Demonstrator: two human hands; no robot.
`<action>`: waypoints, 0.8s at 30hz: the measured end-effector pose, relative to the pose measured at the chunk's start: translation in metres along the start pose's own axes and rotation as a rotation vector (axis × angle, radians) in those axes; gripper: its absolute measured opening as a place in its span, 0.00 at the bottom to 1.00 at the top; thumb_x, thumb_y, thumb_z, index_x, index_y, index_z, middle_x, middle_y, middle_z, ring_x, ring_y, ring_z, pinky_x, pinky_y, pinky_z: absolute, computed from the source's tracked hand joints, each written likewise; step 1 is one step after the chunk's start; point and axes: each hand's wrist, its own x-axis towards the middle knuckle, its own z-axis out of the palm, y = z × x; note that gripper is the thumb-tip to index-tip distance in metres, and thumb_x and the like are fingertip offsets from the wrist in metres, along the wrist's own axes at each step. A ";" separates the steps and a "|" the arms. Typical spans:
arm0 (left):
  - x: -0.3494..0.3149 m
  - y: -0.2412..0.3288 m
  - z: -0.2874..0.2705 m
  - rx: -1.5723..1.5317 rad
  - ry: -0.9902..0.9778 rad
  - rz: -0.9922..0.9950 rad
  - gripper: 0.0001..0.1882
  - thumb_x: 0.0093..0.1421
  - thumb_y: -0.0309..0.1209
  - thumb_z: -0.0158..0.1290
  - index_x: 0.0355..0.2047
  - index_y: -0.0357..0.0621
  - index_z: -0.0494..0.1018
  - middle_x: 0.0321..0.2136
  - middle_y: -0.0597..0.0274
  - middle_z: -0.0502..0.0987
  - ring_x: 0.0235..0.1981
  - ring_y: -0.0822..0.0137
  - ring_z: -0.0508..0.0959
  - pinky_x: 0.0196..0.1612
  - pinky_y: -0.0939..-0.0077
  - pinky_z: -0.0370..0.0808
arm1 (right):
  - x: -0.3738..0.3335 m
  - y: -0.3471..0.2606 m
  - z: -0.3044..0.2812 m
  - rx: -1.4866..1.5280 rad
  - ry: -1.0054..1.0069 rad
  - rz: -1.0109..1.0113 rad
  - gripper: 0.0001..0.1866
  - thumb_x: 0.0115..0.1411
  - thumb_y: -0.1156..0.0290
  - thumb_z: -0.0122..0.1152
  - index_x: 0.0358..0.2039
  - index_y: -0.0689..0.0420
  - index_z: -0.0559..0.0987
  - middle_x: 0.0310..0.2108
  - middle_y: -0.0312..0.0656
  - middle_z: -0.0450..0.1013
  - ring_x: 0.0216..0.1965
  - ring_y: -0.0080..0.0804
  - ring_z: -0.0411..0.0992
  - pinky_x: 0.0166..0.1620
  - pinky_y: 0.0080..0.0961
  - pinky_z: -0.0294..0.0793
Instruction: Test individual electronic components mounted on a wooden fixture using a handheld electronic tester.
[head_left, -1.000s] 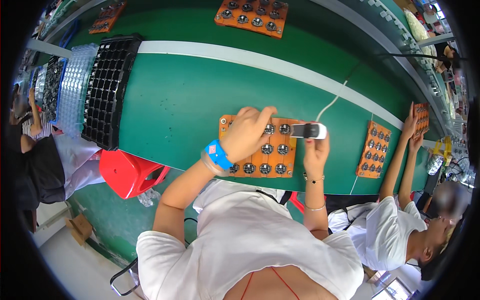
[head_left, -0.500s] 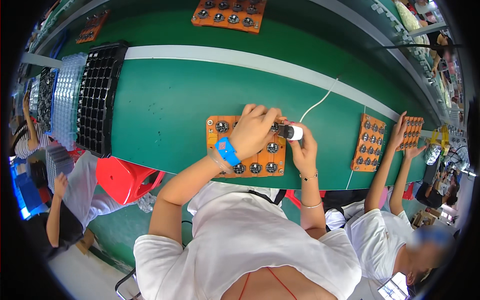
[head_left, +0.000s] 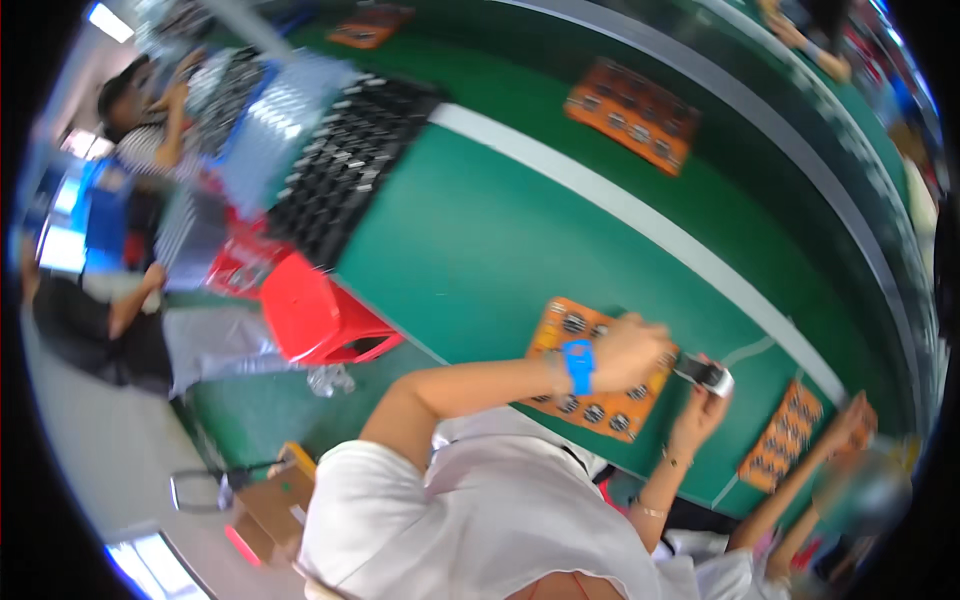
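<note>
in right hand (head_left: 700, 415), clamps fingers on device (head_left: 714, 377), at 3 o'clock of orange board (head_left: 606, 408); holds left hand (head_left: 630, 354) over board, too blurred to tell whether apart or together at fingertips. farther out: black tray (head_left: 345, 170) at 10 o'clock, far board (head_left: 628, 103) at 12.

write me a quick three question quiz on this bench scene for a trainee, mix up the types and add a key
1. Multiple choice: where is the blue band worn?
A) right wrist
B) left wrist
C) both wrists

2. True or false: the right hand holds a white-and-black device.

3. Fill in the missing colour: the left hand is over the ____ board, which carries round dark parts.

Key
1. B
2. True
3. orange
</note>
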 end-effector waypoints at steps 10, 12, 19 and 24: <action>0.001 0.015 -0.009 -0.153 0.039 0.031 0.05 0.49 0.25 0.53 0.28 0.39 0.72 0.28 0.55 0.70 0.31 0.55 0.73 0.43 0.65 0.68 | 0.003 -0.008 -0.007 -0.117 -0.169 0.025 0.18 0.64 0.72 0.47 0.53 0.67 0.64 0.51 0.49 0.66 0.51 0.35 0.66 0.56 0.30 0.62; -0.001 0.016 -0.013 -0.206 0.026 0.030 0.07 0.49 0.25 0.53 0.30 0.39 0.72 0.29 0.54 0.71 0.31 0.55 0.73 0.44 0.64 0.68 | 0.002 -0.010 -0.005 -0.117 -0.119 0.039 0.18 0.64 0.73 0.48 0.53 0.67 0.65 0.51 0.48 0.67 0.51 0.34 0.66 0.56 0.30 0.63; -0.003 0.017 -0.028 -0.408 0.039 -0.048 0.17 0.52 0.28 0.56 0.43 0.46 0.69 0.38 0.55 0.75 0.41 0.51 0.74 0.46 0.59 0.68 | 0.000 -0.018 0.004 -0.075 -0.090 0.060 0.18 0.61 0.74 0.54 0.51 0.63 0.69 0.47 0.41 0.70 0.49 0.27 0.67 0.53 0.25 0.65; 0.000 0.014 -0.031 -0.341 0.056 -0.019 0.18 0.50 0.27 0.57 0.42 0.46 0.67 0.36 0.58 0.75 0.39 0.54 0.74 0.46 0.62 0.67 | 0.004 -0.021 0.009 -0.024 -0.194 0.042 0.17 0.61 0.75 0.54 0.50 0.64 0.68 0.48 0.44 0.70 0.49 0.30 0.68 0.54 0.27 0.66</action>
